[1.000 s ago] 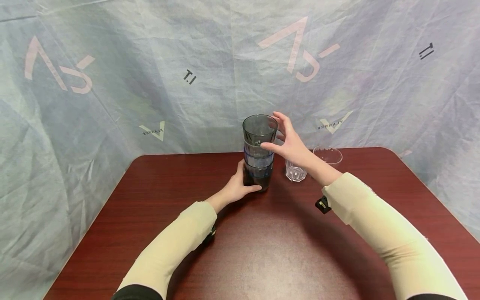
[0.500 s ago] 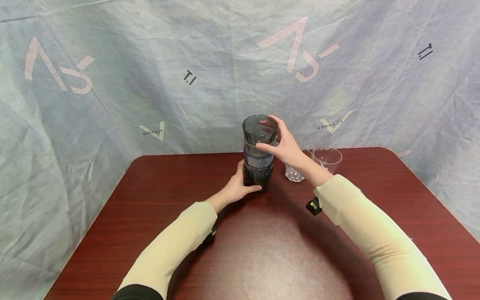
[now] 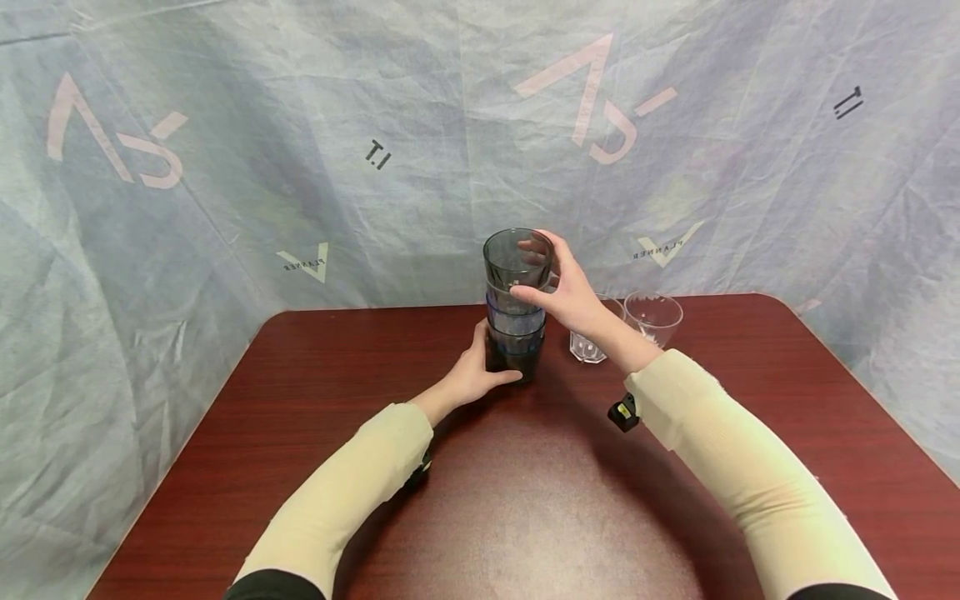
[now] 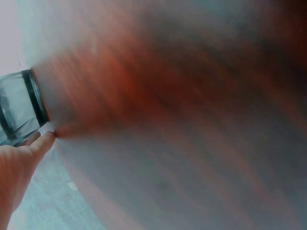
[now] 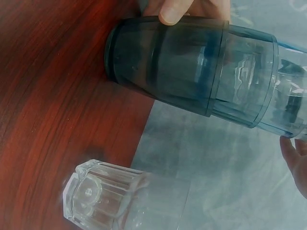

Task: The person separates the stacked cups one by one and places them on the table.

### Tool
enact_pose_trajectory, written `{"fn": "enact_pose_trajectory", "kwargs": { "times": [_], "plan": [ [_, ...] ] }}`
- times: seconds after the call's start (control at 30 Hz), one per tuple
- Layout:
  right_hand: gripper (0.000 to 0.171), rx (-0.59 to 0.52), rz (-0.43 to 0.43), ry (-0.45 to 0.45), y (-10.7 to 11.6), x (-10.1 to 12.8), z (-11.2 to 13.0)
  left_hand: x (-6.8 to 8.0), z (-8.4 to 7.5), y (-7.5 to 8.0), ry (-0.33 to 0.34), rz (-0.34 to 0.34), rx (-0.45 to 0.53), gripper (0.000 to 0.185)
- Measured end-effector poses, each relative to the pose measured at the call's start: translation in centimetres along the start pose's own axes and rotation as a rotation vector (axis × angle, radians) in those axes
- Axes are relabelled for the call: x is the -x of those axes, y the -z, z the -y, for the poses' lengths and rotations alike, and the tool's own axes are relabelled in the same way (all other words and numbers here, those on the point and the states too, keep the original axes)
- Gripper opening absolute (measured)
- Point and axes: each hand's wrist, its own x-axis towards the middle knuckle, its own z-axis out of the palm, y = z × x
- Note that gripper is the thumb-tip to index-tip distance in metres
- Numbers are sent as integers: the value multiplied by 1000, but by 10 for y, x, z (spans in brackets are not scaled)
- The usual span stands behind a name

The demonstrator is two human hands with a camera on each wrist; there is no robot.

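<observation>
A tall stack of tinted drinking glasses stands upright near the back of the table. My left hand holds the dark bottom glass from the left, thumb across its front. Bluish middle glasses sit nested above it. At the top is a smoky grey glass, and my right hand grips it from the right, thumb in front and fingers behind. In the right wrist view the stack's dark bottom glass lies between both hands' fingers. The left wrist view catches only part of a glass beside the hand.
Just right of the stack, a clear faceted glass stands partly behind the right hand. Another clear glass is beside it, partly hidden by the forearm. A printed cloth hangs behind the reddish-brown table.
My right hand has moved slightly left and closed round the top grey glass, uncovering more of the clear glasses. The left hand and the stack have stayed in place.
</observation>
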Motion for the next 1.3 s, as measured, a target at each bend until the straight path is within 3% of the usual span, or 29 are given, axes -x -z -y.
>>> {"fn": "enact_pose_trajectory", "kwargs": {
  "times": [0.27,0.4,0.57,0.83,1.07,1.2,1.3],
  "plan": [
    [77,-37,-42,63,2,-6,-35,-2,0,0,-4,7,-2,100],
    [78,-59,-68,124,3,-9,-37,-2,0,-1,-5,7,-2,100],
    [81,-91,-116,151,5,-13,-31,-2,0,-2,-1,0,-4,99],
    [76,-161,-207,123,9,-11,-13,-2,3,-3,7,-2,18,98],
    [79,-296,-260,210,19,-8,0,0,2,-2,2,-1,19,100],
    [89,-310,-281,245,30,-5,6,0,2,-2,-7,-3,12,101],
    [86,-297,-293,245,41,1,7,0,3,-1,-13,-2,4,101]
  ]
}}
